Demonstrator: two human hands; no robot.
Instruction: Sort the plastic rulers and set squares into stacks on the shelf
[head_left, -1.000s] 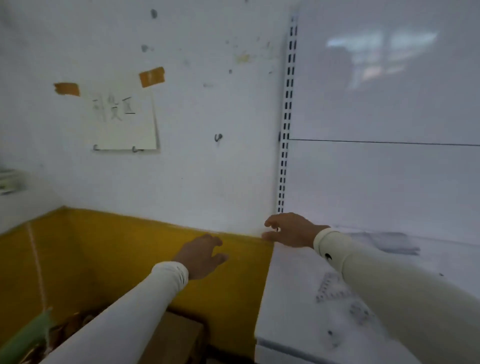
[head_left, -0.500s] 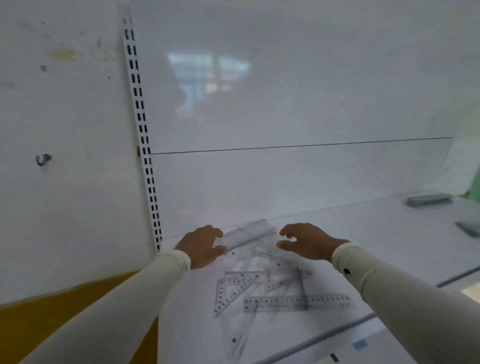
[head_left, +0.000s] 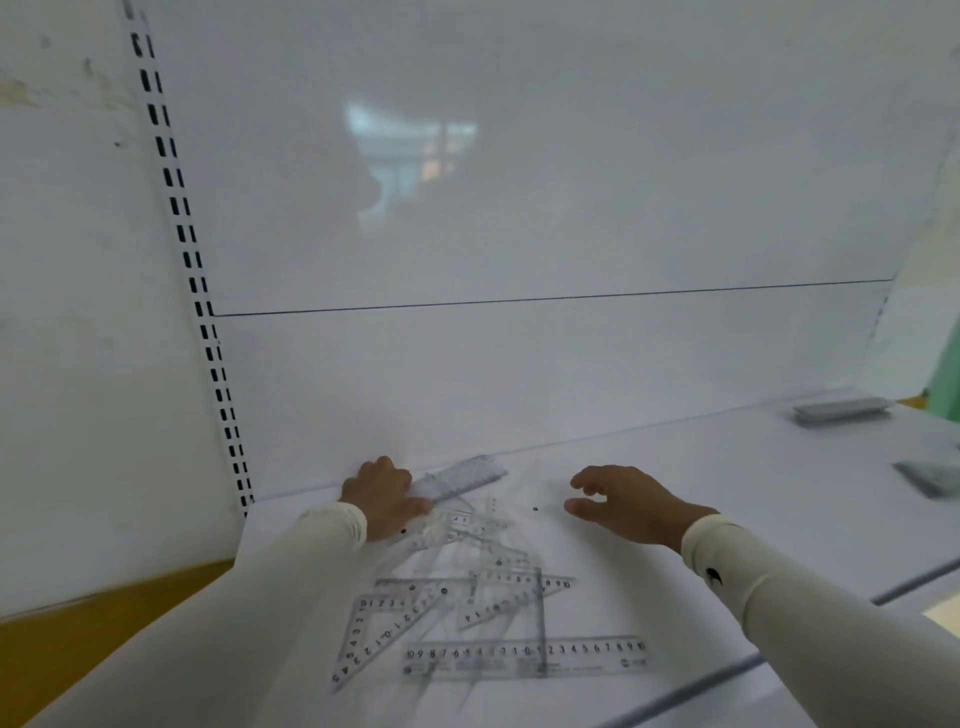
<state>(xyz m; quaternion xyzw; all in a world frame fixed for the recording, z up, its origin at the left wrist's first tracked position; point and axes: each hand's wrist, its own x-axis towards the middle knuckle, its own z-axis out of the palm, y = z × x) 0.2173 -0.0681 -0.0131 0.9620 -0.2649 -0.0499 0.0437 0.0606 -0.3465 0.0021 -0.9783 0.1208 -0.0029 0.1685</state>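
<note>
At the far left a slotted upright rail (head_left: 208, 332) is seen on the wall, and the white shelf (head_left: 727, 493) begins just beside it. The left hand (head_left: 382, 496) is laid on the near end of a clear ruler (head_left: 462, 477) at the back of the shelf; its fingers are bent over that end, but whether the ruler is really gripped or only pressed cannot be told. In front of it a loose pile of clear rulers and set squares (head_left: 467, 587) is spread, the pieces crossing one another. A set square (head_left: 387, 631) lies at the left of the pile, and a long ruler (head_left: 524, 657) lies nearest to the viewer, with numbers running from 10 to 0 and again to 10; a small printed mark at its right end is too blurred to be read. The right hand (head_left: 626, 504) is held open above a bare part of the shelf, with nothing in it. On its sleeve a small dark logo (head_left: 715, 577) is seen. Far to the right two grey stacks (head_left: 844, 409) lie on the shelf, blurred, perhaps pieces already sorted. It is judged that most of the sorting is not yet done.
</note>
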